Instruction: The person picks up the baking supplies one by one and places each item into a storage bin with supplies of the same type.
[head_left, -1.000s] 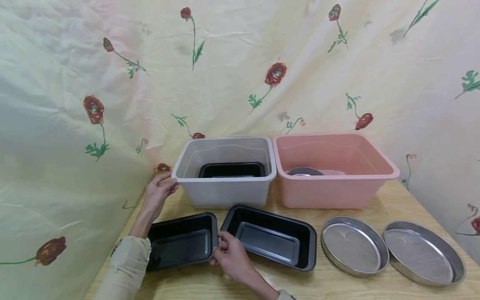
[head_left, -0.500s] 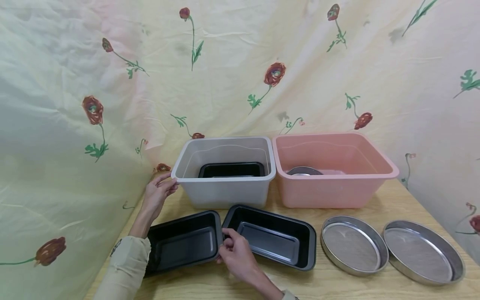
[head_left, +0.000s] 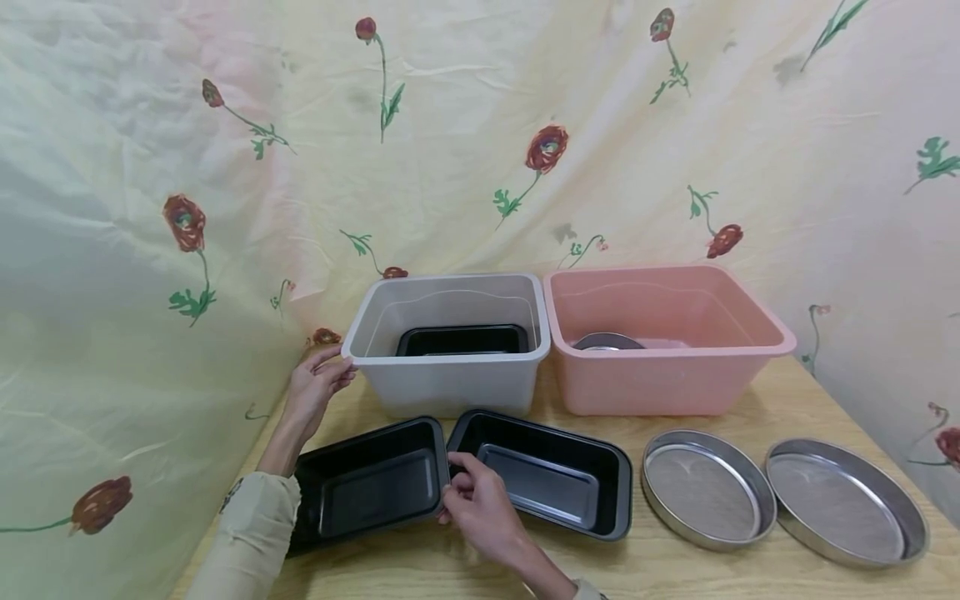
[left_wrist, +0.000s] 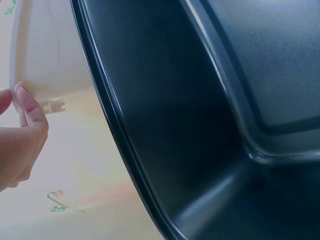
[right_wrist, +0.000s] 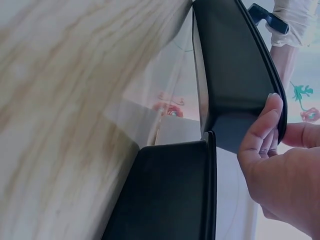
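Note:
My right hand (head_left: 483, 508) pinches the right-end rim of a black loaf pan (head_left: 382, 492). In the right wrist view that pan (right_wrist: 232, 65) stands off the tabletop, tilted, with fingers under its rim. My left hand (head_left: 309, 392) grips the front left corner of a whitish plastic bin (head_left: 450, 387); the left wrist view shows thumb and fingers at its rim (left_wrist: 16, 60). A second loaf pan (head_left: 540, 475) lies close beside the first. Another black pan (head_left: 465, 340) sits inside the whitish bin. The held pan's left end is hidden behind my left sleeve.
A pink bin (head_left: 660, 383) stands right of the whitish one, with a round metal pan (head_left: 609, 342) inside. Two round metal pans (head_left: 708, 492) lie on the wooden table (head_left: 390, 575) at the right. Floral cloth (head_left: 465, 167) hangs behind and at the sides.
My right hand has moved slightly right and up with the loaf pan's right end, which is higher now. My left hand has stayed at the whitish bin's corner.

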